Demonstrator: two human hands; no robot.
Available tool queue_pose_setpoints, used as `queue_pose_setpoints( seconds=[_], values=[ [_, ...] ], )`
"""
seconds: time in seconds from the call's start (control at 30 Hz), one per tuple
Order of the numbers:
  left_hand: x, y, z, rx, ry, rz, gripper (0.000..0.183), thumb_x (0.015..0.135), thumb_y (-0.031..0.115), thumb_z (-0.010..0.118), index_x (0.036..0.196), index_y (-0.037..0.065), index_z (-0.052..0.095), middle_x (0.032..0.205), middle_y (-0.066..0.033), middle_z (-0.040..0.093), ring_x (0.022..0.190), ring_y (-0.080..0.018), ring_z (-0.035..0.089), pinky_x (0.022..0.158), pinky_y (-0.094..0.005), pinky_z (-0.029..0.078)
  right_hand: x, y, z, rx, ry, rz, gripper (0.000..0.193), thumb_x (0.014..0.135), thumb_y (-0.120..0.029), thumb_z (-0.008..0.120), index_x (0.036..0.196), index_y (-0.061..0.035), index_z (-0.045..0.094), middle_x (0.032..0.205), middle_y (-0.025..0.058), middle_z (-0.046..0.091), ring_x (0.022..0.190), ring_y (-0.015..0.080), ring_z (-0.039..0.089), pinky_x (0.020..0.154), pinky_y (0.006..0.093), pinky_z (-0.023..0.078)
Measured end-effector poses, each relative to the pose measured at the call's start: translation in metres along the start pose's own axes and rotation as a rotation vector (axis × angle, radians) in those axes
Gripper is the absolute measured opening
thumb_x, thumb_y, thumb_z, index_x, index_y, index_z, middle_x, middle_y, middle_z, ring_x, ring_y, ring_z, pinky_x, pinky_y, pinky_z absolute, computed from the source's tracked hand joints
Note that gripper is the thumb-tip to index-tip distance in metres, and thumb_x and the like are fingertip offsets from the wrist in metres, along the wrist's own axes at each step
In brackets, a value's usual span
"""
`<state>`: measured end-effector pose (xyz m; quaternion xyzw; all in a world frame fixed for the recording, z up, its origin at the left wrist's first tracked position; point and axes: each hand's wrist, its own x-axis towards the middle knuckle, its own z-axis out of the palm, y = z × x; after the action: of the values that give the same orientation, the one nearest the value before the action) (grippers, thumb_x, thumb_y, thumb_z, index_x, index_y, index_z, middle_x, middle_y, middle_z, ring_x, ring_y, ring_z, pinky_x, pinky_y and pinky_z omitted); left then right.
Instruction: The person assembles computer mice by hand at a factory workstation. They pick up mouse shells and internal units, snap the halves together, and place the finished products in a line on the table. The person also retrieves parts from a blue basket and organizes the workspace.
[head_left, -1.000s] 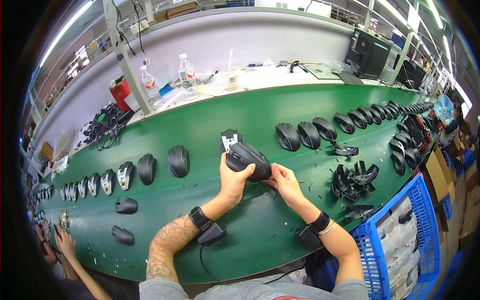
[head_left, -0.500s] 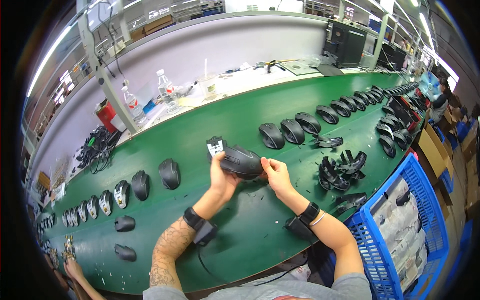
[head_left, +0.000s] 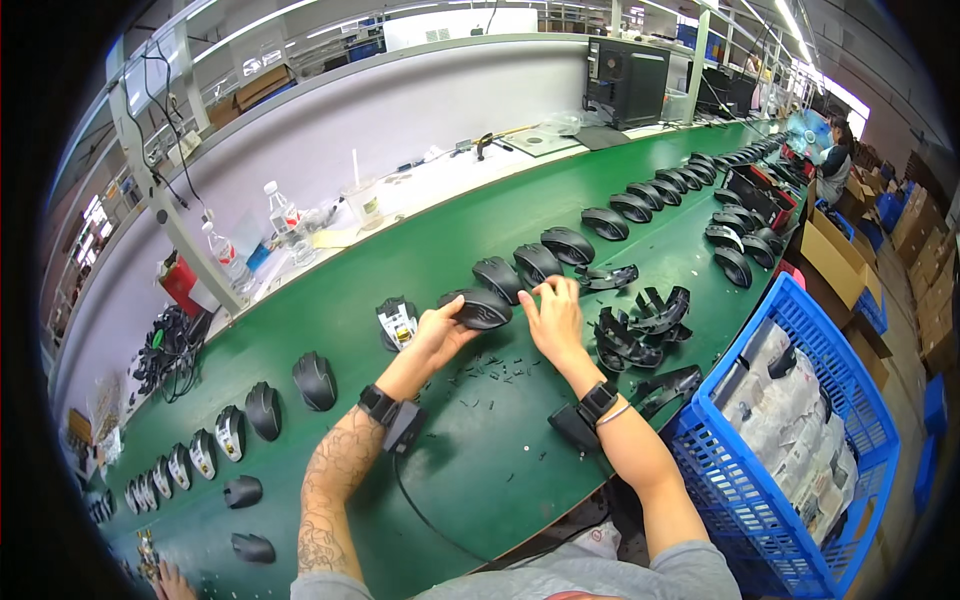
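My left hand (head_left: 440, 335) grips a black computer mouse (head_left: 478, 309) by its left end, just above the green bench. My right hand (head_left: 556, 322) is off the mouse's right end, thumb and bent fingers apart, with nothing visible in them. Right behind it stands a row of black mice (head_left: 536, 263). Left of the held mouse lies an open mouse (head_left: 397, 323) with a white part showing. Black curved shell pieces (head_left: 635, 330) are heaped to the right of my right hand.
More mice (head_left: 262, 411) line the bench at left, several with pale insides. Black bits (head_left: 490, 372) litter the green surface. A blue crate (head_left: 720, 470) stands at right, a cardboard box (head_left: 830, 265) beyond it. Bottles (head_left: 285, 218) stand at the back. Another person's hand (head_left: 174, 580) shows lower left.
The held mouse has moved right, away from the open mouse and up to the row. My right hand has let go of its end. The whole view has also shifted.
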<state>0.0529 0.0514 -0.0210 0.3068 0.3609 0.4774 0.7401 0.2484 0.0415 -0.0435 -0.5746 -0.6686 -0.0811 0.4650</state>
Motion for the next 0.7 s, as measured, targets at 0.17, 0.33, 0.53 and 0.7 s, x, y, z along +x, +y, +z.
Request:
queue_pose_setpoints(
  seconds=[0.17, 0.33, 0.53, 0.7],
  values=[
    [0.052, 0.012, -0.041, 0.279, 0.216, 0.014, 0.025, 0.088, 0.014, 0.046, 0.104, -0.005, 0.050, 0.095, -0.0158, 0.061, 0.084, -0.0283, 0.063, 0.077, -0.0479, 0.051, 0.004, 0.017, 0.004, -0.417, -0.245, 0.240, 0.060, 0.087, -0.044, 0.051, 0.117, 0.0079, 0.051, 0.140, 0.0220, 0.031, 0.135, 0.0345, 0.017, 0.107, 0.0485, 0.022],
    [0.065, 0.010, -0.048, 1.217, 0.552, 0.313, 0.044, 0.087, 0.020, 0.047, 0.121, -0.008, 0.043, 0.124, -0.0260, 0.043, 0.119, -0.0330, 0.042, 0.099, -0.0461, 0.035, -0.001, 0.028, 0.007, -0.457, -0.323, 0.228, 0.051, 0.085, -0.035, 0.056, 0.116, 0.0052, 0.051, 0.131, 0.0156, 0.042, 0.130, 0.0289, 0.029, 0.105, 0.0508, 0.024],
    [0.023, 0.007, -0.025, 1.276, 0.199, 0.813, 0.052, 0.082, 0.023, 0.060, 0.125, 0.000, 0.041, 0.132, -0.0227, 0.033, 0.125, -0.0361, 0.032, 0.103, -0.0422, 0.028, 0.011, -0.003, -0.011, 0.069, -0.029, -0.023, 0.030, 0.074, -0.017, 0.068, 0.095, -0.0036, 0.053, 0.098, 0.0100, 0.052, 0.101, 0.0277, 0.048, 0.099, 0.0511, 0.028],
    [-0.006, 0.004, 0.020, 0.699, -0.168, 0.552, 0.031, 0.093, 0.022, 0.049, 0.116, 0.001, 0.050, 0.108, -0.0071, 0.057, 0.095, -0.0142, 0.057, 0.086, -0.0279, 0.043, -0.001, -0.037, -0.015, 0.543, -0.034, -0.063, 0.041, 0.058, -0.006, 0.077, 0.084, -0.0032, 0.045, 0.081, 0.0087, 0.044, 0.072, 0.0233, 0.046, 0.064, 0.0307, 0.041]
  ],
)
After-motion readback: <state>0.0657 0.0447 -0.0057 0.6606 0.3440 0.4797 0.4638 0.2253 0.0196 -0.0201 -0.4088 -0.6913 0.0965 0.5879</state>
